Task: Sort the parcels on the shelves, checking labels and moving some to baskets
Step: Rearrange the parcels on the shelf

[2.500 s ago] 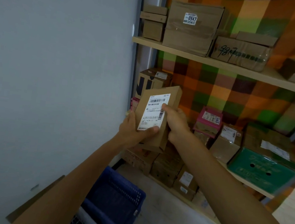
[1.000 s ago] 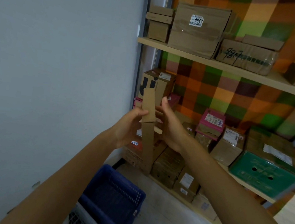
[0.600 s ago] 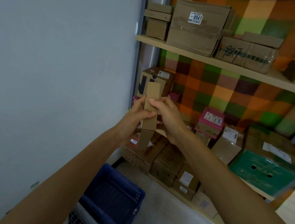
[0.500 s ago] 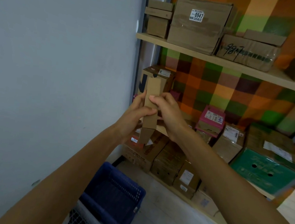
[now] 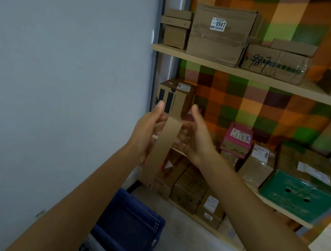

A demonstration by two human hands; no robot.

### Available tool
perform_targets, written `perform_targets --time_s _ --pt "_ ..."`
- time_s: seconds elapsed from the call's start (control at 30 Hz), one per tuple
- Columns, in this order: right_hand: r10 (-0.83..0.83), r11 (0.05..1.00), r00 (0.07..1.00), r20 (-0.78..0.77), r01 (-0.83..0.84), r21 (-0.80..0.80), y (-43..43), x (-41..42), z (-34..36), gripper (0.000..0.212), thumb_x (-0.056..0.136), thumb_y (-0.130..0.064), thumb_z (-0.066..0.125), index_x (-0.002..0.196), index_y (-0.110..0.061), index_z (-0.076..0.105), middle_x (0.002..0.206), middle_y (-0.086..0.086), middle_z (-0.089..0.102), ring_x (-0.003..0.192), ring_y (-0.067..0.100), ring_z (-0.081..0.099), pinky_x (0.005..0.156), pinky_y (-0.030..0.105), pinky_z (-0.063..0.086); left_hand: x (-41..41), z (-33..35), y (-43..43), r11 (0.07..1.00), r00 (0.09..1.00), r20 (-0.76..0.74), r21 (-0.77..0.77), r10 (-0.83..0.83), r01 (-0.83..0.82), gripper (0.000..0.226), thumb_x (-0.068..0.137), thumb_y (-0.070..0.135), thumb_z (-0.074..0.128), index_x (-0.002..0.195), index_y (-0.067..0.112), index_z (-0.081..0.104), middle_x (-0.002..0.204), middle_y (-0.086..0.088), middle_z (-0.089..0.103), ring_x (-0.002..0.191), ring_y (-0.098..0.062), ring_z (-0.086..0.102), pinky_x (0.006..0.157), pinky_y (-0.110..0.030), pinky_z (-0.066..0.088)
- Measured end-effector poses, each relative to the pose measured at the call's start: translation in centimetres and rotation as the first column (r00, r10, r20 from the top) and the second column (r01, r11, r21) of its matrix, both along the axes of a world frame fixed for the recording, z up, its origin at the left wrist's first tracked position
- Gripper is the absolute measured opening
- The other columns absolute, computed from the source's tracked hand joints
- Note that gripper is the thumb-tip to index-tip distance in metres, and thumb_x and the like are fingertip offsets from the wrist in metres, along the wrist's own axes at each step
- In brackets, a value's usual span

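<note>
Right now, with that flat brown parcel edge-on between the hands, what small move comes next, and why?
Probably rotate the flat brown parcel a quarter turn: between the left hand and right hand, only its plain narrow edge shows, so no label is readable.

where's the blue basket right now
Head view, bottom centre: the blue basket is down by the wall, under the left forearm, just left of the lowest shelf's boxes.
</note>
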State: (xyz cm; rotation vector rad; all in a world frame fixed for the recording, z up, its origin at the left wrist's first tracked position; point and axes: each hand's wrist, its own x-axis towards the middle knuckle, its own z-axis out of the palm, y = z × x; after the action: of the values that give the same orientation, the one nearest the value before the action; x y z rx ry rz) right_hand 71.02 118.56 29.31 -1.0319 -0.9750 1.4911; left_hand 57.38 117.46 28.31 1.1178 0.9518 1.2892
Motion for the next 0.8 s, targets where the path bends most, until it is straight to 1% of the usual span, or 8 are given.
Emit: perform_targets --time_s 0.03,0.13,0.27,0.37,0.53,0.6,0.7,0.8 --pt "-0.018 1.000 1.000 0.017 0.018 -0.008 -0.1 -0.2 -0.2 0.043 0.096 -0.054 0.051 0.102 -0.015 0.068 0.093 0.003 0.069 0.091 0.019 0.064 0.079 0.037 0.050 0.2 -0.1 0.1 1.000 1.000 -0.013 0.000 0.016 -0.016 0.063 0.086 0.065 0.052 0.120 0.013 0.065 0.106 -0.001 0.074 0.096 -0.014 0.071 0.081 -0.033 0.056" --pt "-0.028 1.000 0.998 0.063 0.029 -0.010 -0.3 -0.7 -0.6 0.019 0.096 -0.033 0.061 0.102 -0.017 0.068 0.096 0.001 0.068 0.091 0.016 0.062 0.072 0.031 0.047 0.7 -1.1 0.2 0.999 0.998 -0.057 -0.026 0.038 -0.040 0.046 0.089 0.047 0.060 0.116 0.012 0.070 0.109 -0.006 0.073 0.101 -0.018 0.069 0.080 -0.035 0.054" --pt "-0.062 0.998 0.991 0.120 0.059 0.025 -0.5 -0.8 -1.1 0.015 0.094 -0.023 0.064 0.108 -0.018 0.068 0.101 0.001 0.068 0.095 0.016 0.061 0.069 0.028 0.045 1.1 -1.7 0.0 0.997 0.999 0.019 -0.079 0.025 -0.024 0.019 0.095 0.027 0.061 0.112 0.019 0.062 0.114 -0.003 0.064 0.103 -0.014 0.059 0.080 -0.038 0.048" --pt "-0.078 0.996 0.993 0.092 0.074 0.049 -0.7 -1.2 -1.6 0.038 0.093 -0.023 0.065 0.131 -0.024 0.059 0.120 0.002 0.061 0.104 0.017 0.060 0.069 0.028 0.047 1.5 -2.4 -0.1 1.000 0.997 0.077 -0.026 0.004 -0.002 0.029 0.093 0.029 0.062 0.122 0.026 0.057 0.116 -0.004 0.066 0.103 -0.021 0.067 0.082 -0.042 0.058" --pt "-0.060 0.993 0.997 0.041 0.055 0.108 -1.1 -1.1 -2.2 0.045 0.097 -0.020 0.060 0.141 -0.029 0.052 0.125 0.003 0.063 0.105 0.016 0.063 0.083 0.034 0.055 1.8 -2.5 -0.7 0.999 0.995 0.089 0.029 -0.044 0.042 0.041 0.094 0.026 0.060 0.133 0.034 0.051 0.131 0.000 0.063 0.117 -0.019 0.063 0.082 -0.038 0.058" --pt "-0.026 0.989 0.998 0.062 0.017 0.147 -1.2 -0.8 -2.0 0.037 0.099 -0.021 0.057 0.134 -0.032 0.057 0.121 0.002 0.065 0.103 0.014 0.064 0.084 0.034 0.056 1.6 -2.4 -0.7 0.998 0.998 0.049 0.045 -0.051 0.048 0.046 0.095 0.024 0.060 0.139 0.033 0.048 0.136 0.004 0.060 0.118 -0.015 0.062 0.084 -0.039 0.058" --pt "-0.031 0.975 0.990 0.139 -0.001 0.224 -1.3 -0.5 -1.7 0.027 0.100 -0.018 0.054 0.107 -0.041 0.065 0.103 -0.008 0.068 0.089 0.004 0.066 0.074 0.027 0.058 1.4 -2.3 -0.6 0.997 0.999 0.003 0.065 -0.042 0.042 0.043 0.097 0.020 0.057 0.138 0.031 0.048 0.137 0.004 0.059 0.116 -0.011 0.062 0.089 -0.040 0.056" --pt "-0.092 0.944 0.974 0.208 0.019 0.331 -0.9 -0.3 -1.5 0.030 0.099 -0.009 0.054 0.114 -0.032 0.066 0.101 -0.013 0.068 0.092 0.004 0.067 0.079 0.024 0.058 1.4 -2.4 -0.5 0.992 1.000 0.009 0.123 -0.019 0.018 0.043 0.097 0.012 0.057 0.138 0.024 0.049 0.132 0.002 0.063 0.112 -0.010 0.065 0.084 -0.031 0.058"
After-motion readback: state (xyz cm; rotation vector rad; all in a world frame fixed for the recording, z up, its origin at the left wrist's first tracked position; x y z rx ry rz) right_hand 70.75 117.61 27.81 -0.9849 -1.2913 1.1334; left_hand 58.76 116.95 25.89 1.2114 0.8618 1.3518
